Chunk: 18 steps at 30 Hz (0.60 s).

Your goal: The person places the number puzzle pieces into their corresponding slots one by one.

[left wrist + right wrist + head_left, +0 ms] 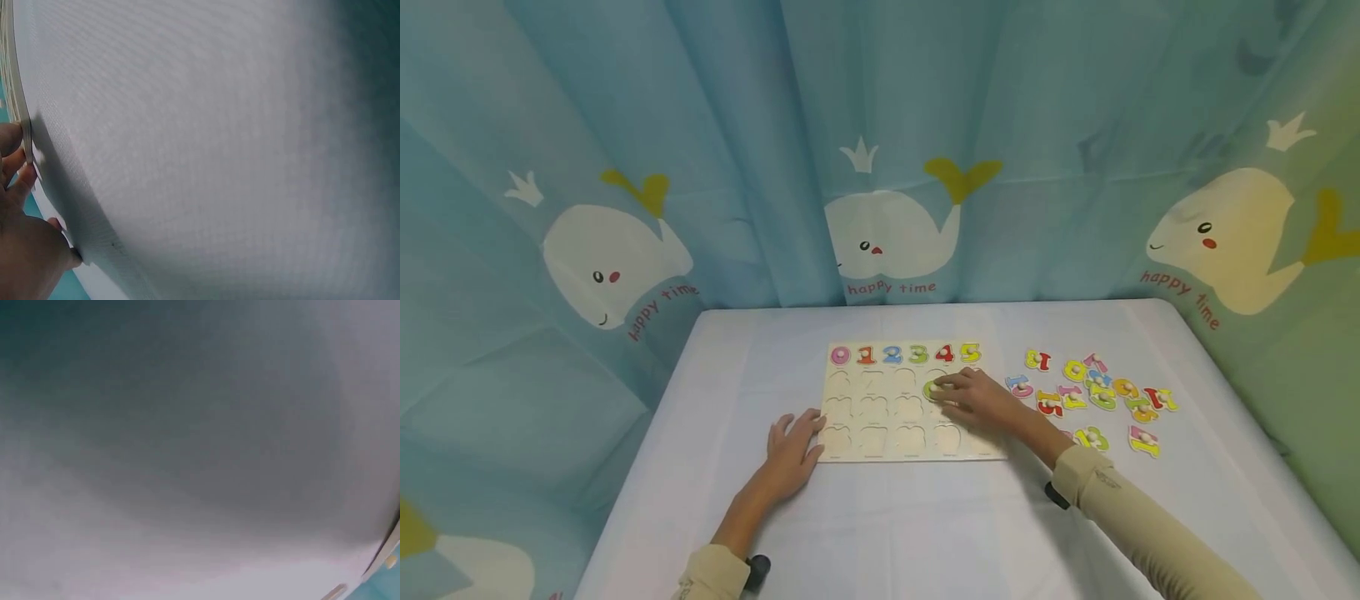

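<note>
the right hand (977,397) pinches a green number piece (928,391) — its digit mostly hidden — at the fourth recess in the second row of the puzzle board (891,422); the left hand (792,454), fingers relaxed and spread, touches the board's left edge. loose number pieces (1102,396) lie rightward on the table (917,525).

I have room for a hand to pass at six o'clock from the number board (891,423), over the white table (910,533) between left sleeve (715,571) and right sleeve (1150,525), or at ten. The left hand (793,452) blocks eight; at three, the right hand (977,398), pinching a green piece (929,390), then loose number pieces (1072,397) obstruct me. Curtain (880,100) walls off twelve.
</note>
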Each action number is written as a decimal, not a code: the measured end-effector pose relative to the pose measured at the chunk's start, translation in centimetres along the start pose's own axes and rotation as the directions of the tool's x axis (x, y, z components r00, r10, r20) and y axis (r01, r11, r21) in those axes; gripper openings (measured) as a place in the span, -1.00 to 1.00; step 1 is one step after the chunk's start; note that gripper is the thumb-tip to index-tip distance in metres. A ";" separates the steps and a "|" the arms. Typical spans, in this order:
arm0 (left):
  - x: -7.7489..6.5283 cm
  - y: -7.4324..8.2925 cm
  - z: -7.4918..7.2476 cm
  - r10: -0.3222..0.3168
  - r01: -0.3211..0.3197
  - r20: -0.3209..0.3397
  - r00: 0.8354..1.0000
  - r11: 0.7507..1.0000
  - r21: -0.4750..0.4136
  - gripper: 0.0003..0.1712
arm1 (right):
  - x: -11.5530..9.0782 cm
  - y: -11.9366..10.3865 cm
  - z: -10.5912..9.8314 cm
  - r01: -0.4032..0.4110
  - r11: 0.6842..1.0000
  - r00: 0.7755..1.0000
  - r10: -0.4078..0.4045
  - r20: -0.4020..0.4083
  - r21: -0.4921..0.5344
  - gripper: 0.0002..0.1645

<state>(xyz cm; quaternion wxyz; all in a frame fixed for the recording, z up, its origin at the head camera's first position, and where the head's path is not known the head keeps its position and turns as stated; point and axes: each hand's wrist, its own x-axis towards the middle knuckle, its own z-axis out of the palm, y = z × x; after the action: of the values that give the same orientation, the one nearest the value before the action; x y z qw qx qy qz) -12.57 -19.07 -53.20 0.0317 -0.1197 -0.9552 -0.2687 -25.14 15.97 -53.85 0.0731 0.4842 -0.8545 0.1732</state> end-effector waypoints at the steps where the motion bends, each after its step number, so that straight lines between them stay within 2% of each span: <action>1: 0.0 0.0 0.0 -0.005 0.005 0.003 1.000 1.000 0.002 -0.53 | 0.1 -0.2 0.0 0.001 1.000 1.000 -0.001 0.010 -0.006 -0.57; 9: -0.1 -0.2 0.0 0.014 -0.014 -0.004 1.000 1.000 0.008 -0.53 | 2.6 -2.0 0.4 0.011 0.999 0.994 -0.007 0.108 -0.038 -0.49; 18: -0.2 -0.2 0.0 -0.012 0.012 0.016 1.000 1.000 -0.002 -0.52 | 5.7 -4.6 1.8 0.031 0.998 0.985 -0.021 0.172 -0.057 -0.44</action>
<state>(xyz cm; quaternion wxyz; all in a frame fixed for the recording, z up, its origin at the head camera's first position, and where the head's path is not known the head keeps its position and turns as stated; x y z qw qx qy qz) -12.41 -19.28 -53.31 0.0225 -0.1160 -0.9559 -0.2689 -24.14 8.57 -52.84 0.0159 0.5061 -0.8560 0.1045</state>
